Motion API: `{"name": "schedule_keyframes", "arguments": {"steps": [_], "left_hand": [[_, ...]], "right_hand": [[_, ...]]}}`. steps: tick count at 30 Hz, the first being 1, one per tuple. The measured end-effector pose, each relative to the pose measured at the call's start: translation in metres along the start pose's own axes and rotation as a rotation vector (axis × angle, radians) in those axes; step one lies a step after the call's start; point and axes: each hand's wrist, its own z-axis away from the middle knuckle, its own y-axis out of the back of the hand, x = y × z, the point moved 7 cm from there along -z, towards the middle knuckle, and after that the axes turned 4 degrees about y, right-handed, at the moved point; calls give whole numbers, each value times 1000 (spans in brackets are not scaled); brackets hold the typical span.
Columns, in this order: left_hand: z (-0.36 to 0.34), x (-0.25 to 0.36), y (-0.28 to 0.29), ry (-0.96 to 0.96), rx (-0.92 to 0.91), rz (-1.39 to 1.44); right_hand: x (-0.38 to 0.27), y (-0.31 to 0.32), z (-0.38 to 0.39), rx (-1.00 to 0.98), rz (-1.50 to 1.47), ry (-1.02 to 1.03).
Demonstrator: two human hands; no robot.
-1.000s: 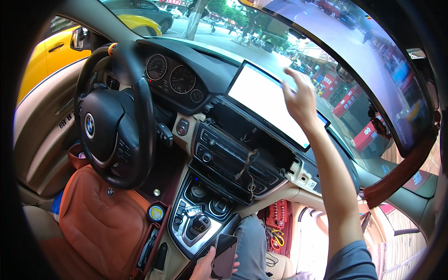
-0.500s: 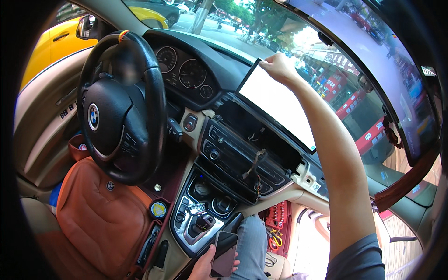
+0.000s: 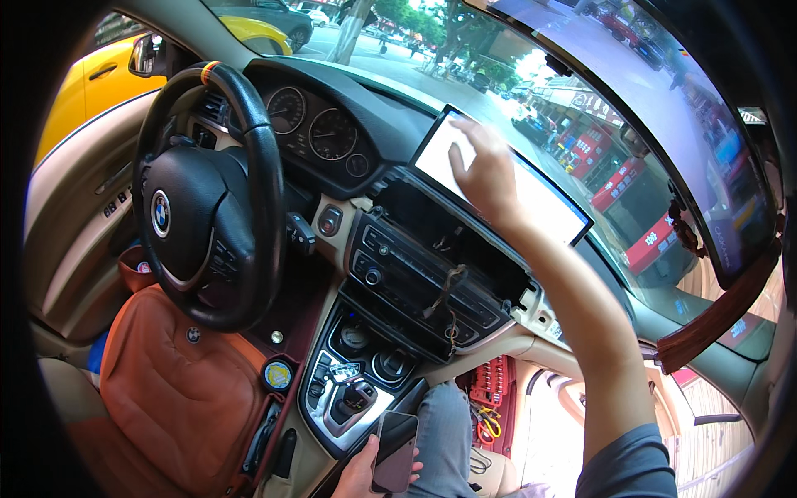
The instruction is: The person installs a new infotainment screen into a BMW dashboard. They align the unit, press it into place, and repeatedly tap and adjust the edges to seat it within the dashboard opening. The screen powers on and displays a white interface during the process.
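Note:
Low in the view, my left hand (image 3: 357, 471) is wrapped round a dark smartphone (image 3: 396, 455), held upright beside the gear lever. My right hand (image 3: 486, 170) reaches up in front of a wide, brightly lit car display (image 3: 548, 199) at the top of the dashboard. Its thumb and fingers are apart, slightly smeared by motion, and hold nothing. Whether a fingertip touches the glass I cannot tell. My hand and forearm hide part of the display. Below it gapes the open dashboard cavity (image 3: 423, 217), with a loose wire bundle (image 3: 448, 290) hanging over the radio panel (image 3: 415, 282).
The steering wheel (image 3: 270, 191) stands at the left, above an orange-brown seat cushion (image 3: 178, 373). A gear lever (image 3: 355, 400) rises from the console. A red tool set (image 3: 490, 383) and yellow-handled pliers (image 3: 488, 423) lie in the passenger footwell. A large mirror (image 3: 664, 108) hangs upper right.
My right hand has come off the display's upper edge and now hovers before its face, fingers spread. The display's right end sits higher. My left hand keeps the smartphone.

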Motion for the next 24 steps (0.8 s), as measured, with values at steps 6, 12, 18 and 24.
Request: {"name": "schedule_keyframes", "arguments": {"steps": [6,12,18,24], "left_hand": [[0,0,1,-21,13,-21],[-3,0,1,-13,16,-17],[-1,0,1,-18,-10,0],[-2,0,2,-11,0,8]], "right_hand": [[-47,-28,73,-221,69,138],[-47,-28,68,-114,97,182],[-38,-42,52,-239,157,-56],[-44,-45,64,-258,158,-30]]}}
